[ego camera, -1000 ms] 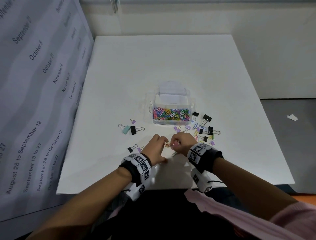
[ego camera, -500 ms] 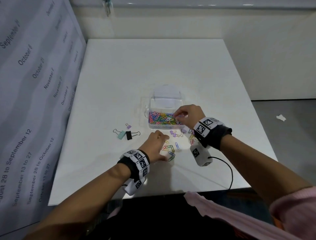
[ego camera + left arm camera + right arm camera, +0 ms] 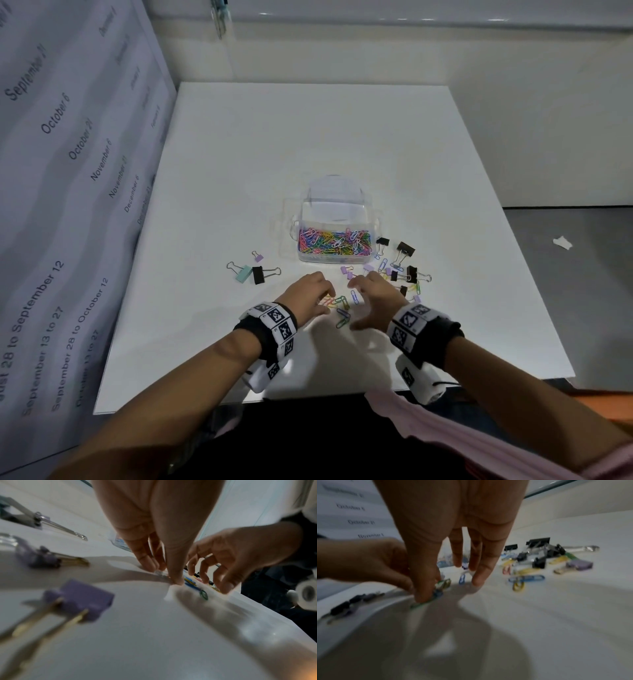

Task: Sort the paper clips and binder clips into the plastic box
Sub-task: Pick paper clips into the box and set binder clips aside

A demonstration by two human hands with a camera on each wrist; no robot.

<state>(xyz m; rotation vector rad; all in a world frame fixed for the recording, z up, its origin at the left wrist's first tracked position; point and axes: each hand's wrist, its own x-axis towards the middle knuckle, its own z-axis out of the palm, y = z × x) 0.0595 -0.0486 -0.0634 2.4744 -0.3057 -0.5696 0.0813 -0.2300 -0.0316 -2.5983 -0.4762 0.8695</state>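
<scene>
A clear plastic box (image 3: 334, 259) stands open mid-table, with many coloured paper clips inside. Before it lies a small cluster of loose paper clips (image 3: 342, 306). My left hand (image 3: 327, 298) has thumb and fingertips (image 3: 149, 566) brought down together on clips at the cluster's left side. My right hand (image 3: 363, 301) is spread over the right side, its thumb (image 3: 423, 596) pressing a green clip and its fingers touching the table. To the right of the box lie black binder clips (image 3: 406, 248), purple ones and more paper clips (image 3: 527, 578).
Left of the box lie a teal binder clip (image 3: 244, 274), a black one (image 3: 258, 275) and a small purple one (image 3: 259, 257). Purple binder clips (image 3: 82, 599) lie by my left wrist. A printed calendar sheet (image 3: 51, 171) walls the left side. The table's front edge (image 3: 239, 402) is near.
My right hand went up to the box, then came back down to the loose clips. The left hand stayed on the cluster.
</scene>
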